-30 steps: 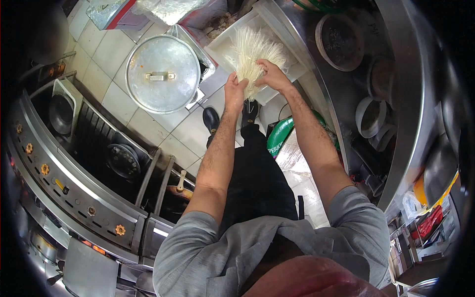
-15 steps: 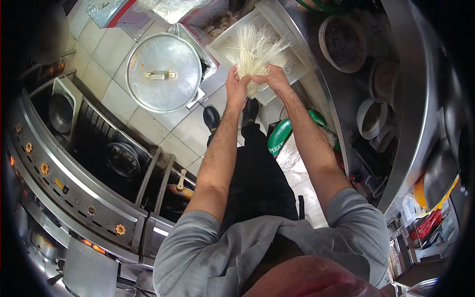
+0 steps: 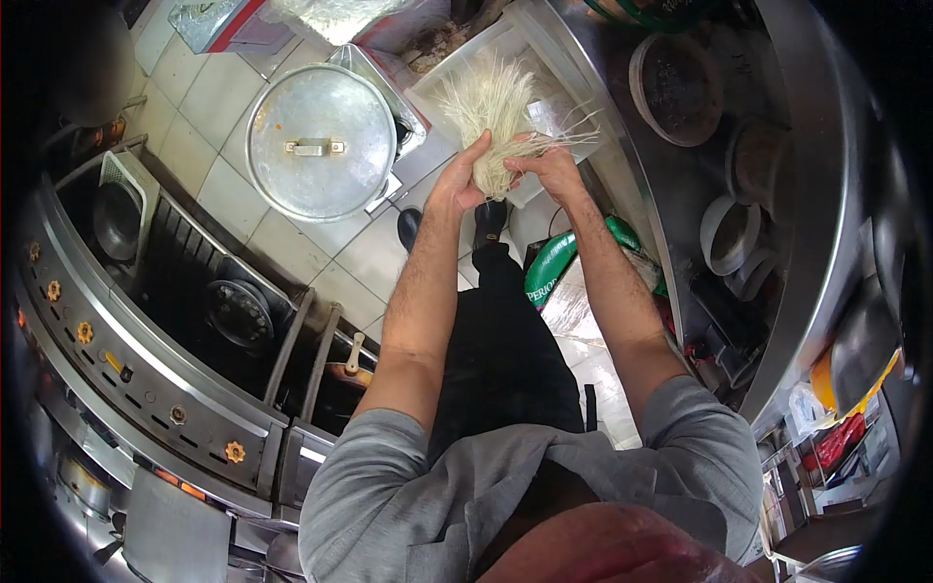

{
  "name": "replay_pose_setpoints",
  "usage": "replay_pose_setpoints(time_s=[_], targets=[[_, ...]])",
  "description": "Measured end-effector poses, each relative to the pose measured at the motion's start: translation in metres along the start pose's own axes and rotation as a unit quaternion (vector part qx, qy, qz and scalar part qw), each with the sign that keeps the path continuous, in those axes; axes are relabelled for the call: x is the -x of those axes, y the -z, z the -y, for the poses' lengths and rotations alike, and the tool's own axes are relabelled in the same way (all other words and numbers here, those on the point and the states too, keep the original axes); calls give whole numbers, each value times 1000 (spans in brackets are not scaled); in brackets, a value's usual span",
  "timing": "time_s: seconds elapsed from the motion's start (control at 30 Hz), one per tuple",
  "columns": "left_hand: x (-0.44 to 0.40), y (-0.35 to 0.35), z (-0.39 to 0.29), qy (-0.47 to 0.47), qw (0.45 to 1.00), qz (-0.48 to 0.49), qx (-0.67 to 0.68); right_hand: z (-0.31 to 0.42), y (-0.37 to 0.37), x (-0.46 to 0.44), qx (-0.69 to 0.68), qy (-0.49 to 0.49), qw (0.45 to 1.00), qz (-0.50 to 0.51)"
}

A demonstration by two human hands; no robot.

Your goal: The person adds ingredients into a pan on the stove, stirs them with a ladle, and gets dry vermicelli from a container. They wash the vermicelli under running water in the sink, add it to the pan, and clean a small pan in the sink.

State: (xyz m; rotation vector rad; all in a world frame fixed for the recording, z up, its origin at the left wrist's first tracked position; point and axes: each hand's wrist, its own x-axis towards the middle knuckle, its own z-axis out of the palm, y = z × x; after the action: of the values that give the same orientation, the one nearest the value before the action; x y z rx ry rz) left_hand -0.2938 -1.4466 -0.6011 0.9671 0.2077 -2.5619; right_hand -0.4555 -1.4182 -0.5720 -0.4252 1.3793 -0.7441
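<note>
A bundle of thin, pale dried noodles (image 3: 496,112) is held above a white plastic bin (image 3: 428,95), its loose ends fanned out away from me. My left hand (image 3: 461,179) is closed around the near left side of the bundle, thumb along it. On the other side, my right hand (image 3: 552,173) grips a smaller clump of strands that sticks out to the right. Some of the fingers are hidden behind the noodles. Inside the bin, under the bundle, something pale shows, but I cannot make out what.
A large lidded pot (image 3: 321,165) stands on the left by the tiled floor (image 3: 209,185). A stove (image 3: 146,355) with pans runs along the left. Steel shelving (image 3: 671,194) with bowls is at right; a green-and-white sack (image 3: 569,291) lies below it.
The bundle has tilted left and come slightly nearer. My right hand has drawn a clump of strands off to the right, and my left hand has opened wider around the bundle.
</note>
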Motion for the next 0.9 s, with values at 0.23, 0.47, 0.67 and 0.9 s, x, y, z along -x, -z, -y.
replay_pose_setpoints(time_s=[0.23,0.47,0.67,0.9], targets=[[-22,19,6,-45,996,-79,-9,-14,-9,10,10,187,976,-115],[-5,13,5,-208,924,-195,-256,-39,21,-1,126,87,956,-249],[16,16,25,-227,934,-188,-202,-54,26,-46,436,104,878,-167],[11,43,43,-253,950,-161,-88,-48,70,-81,-563,-21,779,-276]])
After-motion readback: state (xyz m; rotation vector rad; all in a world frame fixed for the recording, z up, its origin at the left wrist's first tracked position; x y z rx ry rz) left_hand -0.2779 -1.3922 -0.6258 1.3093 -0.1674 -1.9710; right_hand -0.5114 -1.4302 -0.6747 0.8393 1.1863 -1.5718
